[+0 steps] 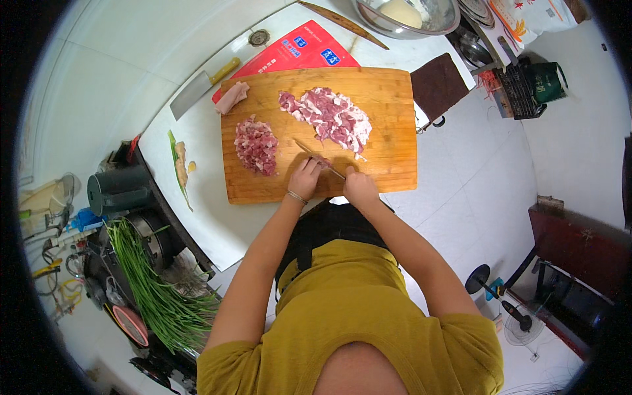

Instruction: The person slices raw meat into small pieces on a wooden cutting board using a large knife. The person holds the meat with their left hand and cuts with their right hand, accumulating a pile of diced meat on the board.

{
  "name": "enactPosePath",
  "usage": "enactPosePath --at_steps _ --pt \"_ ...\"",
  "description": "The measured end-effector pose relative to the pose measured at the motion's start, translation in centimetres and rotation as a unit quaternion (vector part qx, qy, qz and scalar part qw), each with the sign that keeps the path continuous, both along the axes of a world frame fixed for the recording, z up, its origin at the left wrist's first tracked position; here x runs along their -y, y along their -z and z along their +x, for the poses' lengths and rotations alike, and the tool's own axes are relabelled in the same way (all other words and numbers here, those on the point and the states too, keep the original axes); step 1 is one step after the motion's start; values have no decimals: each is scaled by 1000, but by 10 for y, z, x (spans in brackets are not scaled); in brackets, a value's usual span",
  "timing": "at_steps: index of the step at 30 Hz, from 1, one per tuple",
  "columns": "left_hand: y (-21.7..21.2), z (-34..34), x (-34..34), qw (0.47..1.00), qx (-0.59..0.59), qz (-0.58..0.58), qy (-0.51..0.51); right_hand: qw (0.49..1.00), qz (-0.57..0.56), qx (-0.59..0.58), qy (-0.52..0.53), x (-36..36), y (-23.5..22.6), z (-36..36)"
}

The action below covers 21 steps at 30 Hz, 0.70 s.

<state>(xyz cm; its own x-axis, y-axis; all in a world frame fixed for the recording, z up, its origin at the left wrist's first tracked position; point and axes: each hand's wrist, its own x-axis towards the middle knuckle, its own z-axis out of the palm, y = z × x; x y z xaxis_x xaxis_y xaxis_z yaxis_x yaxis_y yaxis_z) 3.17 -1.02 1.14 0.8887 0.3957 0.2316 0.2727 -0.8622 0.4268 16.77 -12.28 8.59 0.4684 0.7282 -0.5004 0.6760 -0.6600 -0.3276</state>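
Slicing raw meat on a rectangular bamboo cutting board (388, 131).

Right hand (359, 187) fisted around the handle of a thin-bladed knife (316, 157); left hand (304, 178) curled, fingertips pressing a small red meat strip (324, 160) at the board's near edge. Risk: blade runs beside the fingertips; slick meat could slip and nick them. Sliced pile (329, 117) and diced pile (257, 145) lie farther back. White counter (197, 210), tiled floor, steel cleaver (201, 89) left.

A white counter (217, 224) carries a wooden cutting board (388, 131), a cleaver (197, 89) and a red packet (296, 52).
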Motion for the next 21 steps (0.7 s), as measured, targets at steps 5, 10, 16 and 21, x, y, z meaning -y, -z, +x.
enactPosePath --at_steps 5,10,16,21 --pt "4 2 -3 1000 -1 -16 15 999 -24 -24 -13 -29 4 -2" --pt "6 0 -4 1000 -10 -2 19 998 -36 -45 -19 -33 11 -2" --pt "-2 1 -2 1000 -10 -17 7 999 -29 -17 22 17 17 1" --pt "0 -4 1 1000 19 21 10 999 49 1 -10 -31 23 -2"
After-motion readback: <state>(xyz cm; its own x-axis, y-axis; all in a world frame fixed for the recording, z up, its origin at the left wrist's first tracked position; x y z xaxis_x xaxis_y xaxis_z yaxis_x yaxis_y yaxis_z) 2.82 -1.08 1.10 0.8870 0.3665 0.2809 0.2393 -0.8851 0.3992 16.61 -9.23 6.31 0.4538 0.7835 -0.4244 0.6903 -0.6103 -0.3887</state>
